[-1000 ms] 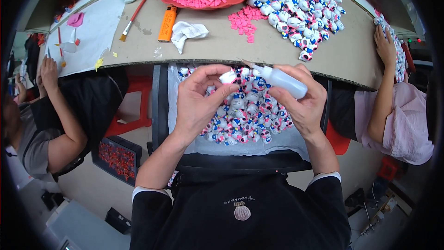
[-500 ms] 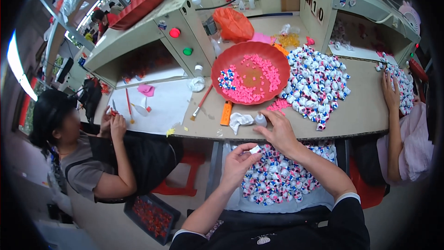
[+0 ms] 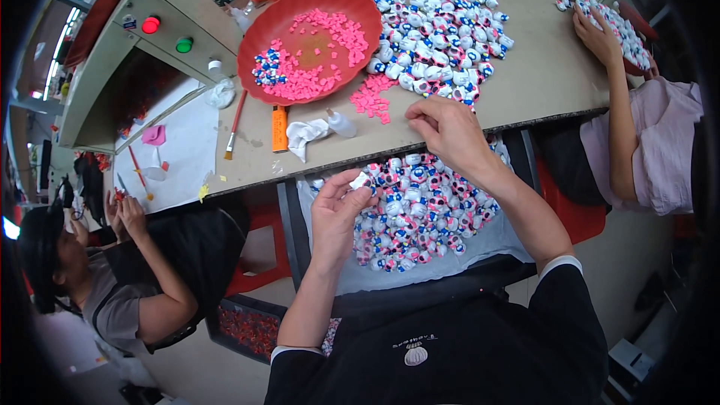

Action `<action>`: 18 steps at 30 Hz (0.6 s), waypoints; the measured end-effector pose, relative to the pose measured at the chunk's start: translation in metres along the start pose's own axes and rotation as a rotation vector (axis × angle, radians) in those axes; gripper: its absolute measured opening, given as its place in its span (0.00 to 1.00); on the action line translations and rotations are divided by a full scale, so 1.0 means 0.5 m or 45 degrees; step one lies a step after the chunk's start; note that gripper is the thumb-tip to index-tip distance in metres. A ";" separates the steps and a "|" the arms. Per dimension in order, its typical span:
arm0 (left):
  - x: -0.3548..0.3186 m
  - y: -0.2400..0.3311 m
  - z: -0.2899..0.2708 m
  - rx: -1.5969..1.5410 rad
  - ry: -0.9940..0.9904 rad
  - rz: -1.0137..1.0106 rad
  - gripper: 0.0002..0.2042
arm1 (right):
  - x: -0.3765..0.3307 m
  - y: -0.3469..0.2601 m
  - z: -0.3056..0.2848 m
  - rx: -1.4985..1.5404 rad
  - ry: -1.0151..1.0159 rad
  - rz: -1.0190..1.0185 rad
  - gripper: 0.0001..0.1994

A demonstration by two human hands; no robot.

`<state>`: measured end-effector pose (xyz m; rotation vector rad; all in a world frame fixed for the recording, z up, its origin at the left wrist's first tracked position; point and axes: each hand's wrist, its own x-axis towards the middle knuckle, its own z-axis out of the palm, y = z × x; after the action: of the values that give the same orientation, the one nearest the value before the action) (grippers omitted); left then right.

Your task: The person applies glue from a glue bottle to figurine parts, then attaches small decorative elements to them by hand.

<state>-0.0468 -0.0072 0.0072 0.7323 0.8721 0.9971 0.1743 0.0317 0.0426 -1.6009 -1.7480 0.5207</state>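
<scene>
In my left hand (image 3: 337, 206), a small white figurine (image 3: 361, 181) is pinched between thumb and fingers, above a drawer-like tray heaped with painted figurines (image 3: 420, 210). My right hand (image 3: 454, 139) hovers over the table's front edge, thumb and fingers drawn together; what they hold, if anything, is too small to make out. Just left of its fingertips lies a loose patch of small pink pieces (image 3: 373, 97). A small white squeeze bottle (image 3: 342, 123) rests by a crumpled white cloth (image 3: 306, 135).
A red dish (image 3: 247, 75) holds pink and blue-white pieces. Behind my right hand is a large pile of white, blue and pink figurines (image 3: 442, 30). An orange box (image 3: 280, 129) and a brush (image 3: 234, 127) lie leftward. Co-workers sit at both sides.
My right hand has let go of the squeeze bottle and moved right, past the loose pink pieces. My left hand still holds the white figurine. The view has shifted and turned.
</scene>
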 end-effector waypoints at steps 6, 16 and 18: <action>-0.017 -0.002 0.004 -0.005 0.007 -0.027 0.17 | 0.026 0.001 0.034 -0.019 -0.056 -0.140 0.06; -0.020 0.001 -0.003 -0.015 0.052 -0.025 0.15 | 0.054 -0.006 0.042 -0.232 -0.273 -0.316 0.04; -0.015 0.000 -0.005 -0.002 0.071 -0.018 0.16 | 0.054 -0.011 0.040 -0.291 -0.267 -0.387 0.03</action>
<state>-0.0510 -0.0138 0.0082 0.6991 0.9238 1.0090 0.1563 0.0607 0.0389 -1.4310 -2.2303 0.3614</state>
